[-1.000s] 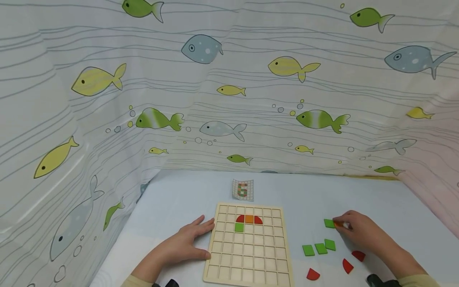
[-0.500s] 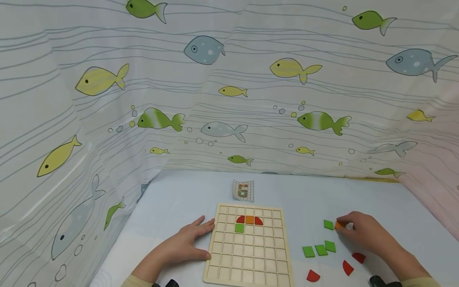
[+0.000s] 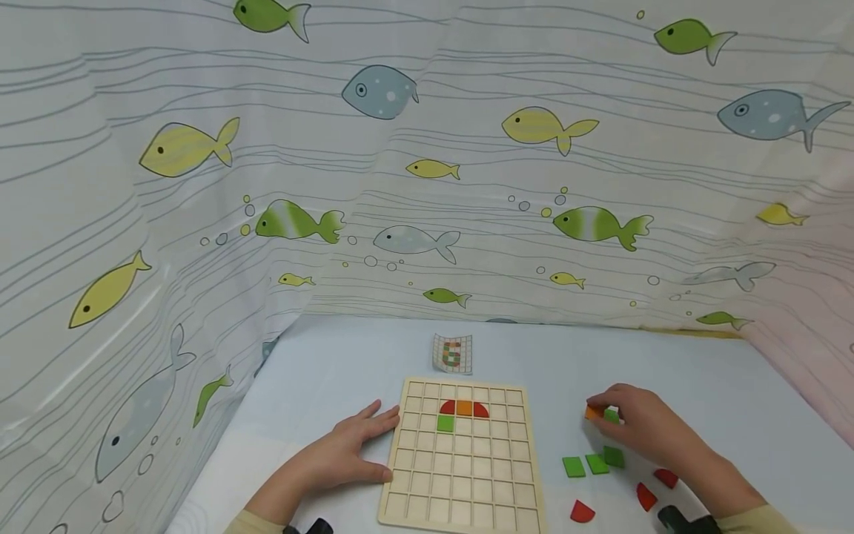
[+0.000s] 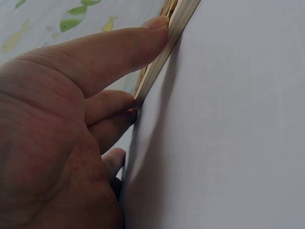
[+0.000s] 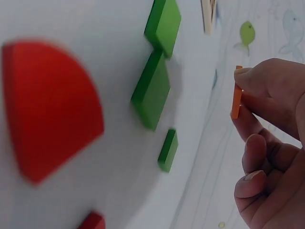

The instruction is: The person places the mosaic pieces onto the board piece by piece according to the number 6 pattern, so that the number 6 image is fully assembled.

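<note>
— Fingers, right side?
— My right hand (image 3: 650, 424) pinches an orange tile (image 3: 591, 411) between thumb and fingers, to the right of the grid board (image 3: 461, 466).
— Left?
— My left hand (image 3: 350, 451) is spread, fingers extended, touching the board's left edge.
— Set in the board?
— One orange square (image 3: 464, 408) between two red quarter-rounds (image 3: 481, 409); a green square (image 3: 445, 423) under the left one.
— Loose?
— Green tiles (image 3: 574, 466) and three red pieces (image 3: 583, 512), right of the board; a printed card (image 3: 452, 353) beyond its far edge.
</note>
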`<state>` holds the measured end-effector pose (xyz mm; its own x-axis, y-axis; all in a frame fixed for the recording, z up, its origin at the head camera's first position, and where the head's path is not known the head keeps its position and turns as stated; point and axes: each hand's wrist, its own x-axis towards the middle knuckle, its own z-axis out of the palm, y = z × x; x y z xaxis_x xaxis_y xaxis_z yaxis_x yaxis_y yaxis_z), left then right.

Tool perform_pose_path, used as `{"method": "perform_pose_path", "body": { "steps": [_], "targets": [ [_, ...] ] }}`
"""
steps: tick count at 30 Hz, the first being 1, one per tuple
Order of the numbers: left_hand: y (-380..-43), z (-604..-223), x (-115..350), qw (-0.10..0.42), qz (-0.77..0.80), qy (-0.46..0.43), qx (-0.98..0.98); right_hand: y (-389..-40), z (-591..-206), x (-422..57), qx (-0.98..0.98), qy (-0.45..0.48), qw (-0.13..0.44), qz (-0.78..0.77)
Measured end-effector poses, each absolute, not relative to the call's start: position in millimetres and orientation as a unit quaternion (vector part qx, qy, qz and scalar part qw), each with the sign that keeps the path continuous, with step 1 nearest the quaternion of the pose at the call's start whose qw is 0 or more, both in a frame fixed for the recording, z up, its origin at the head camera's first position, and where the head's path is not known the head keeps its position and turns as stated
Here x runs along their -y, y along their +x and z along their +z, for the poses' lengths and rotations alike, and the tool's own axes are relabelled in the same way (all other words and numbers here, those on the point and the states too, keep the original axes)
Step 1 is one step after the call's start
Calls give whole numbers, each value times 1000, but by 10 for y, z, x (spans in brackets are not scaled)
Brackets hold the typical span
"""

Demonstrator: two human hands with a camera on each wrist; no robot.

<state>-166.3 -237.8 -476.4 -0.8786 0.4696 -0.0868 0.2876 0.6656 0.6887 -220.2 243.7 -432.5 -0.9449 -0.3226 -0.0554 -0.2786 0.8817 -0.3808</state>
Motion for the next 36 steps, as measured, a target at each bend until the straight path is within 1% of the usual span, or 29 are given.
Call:
{"method": "perform_pose_path", "body": {
  "steps": [6, 14, 19, 27, 36],
  "targets": [
    [-1673, -4770, 2383, 131, 354, 209, -902, -2194, -4334, -2192, -960, -192, 51, -196],
    [-1654, -4733, 2377, 131, 360, 208, -900, -2193, -4328, -1918, -946, -258, 17, -197],
    [-1652, -4729, 2374, 131, 363, 207, -899, -2195, -4325, -1781, -942, -273, 20, -193],
    [-1663, -4750, 2383, 134, 365, 206, -898, -2199, -4324, -1596, -934, -309, 10, -176],
    [-1658, -4731, 2373, 135, 360, 206, -900, -2207, -4303, -1373, -919, -350, 20, -178]
  ]
}}
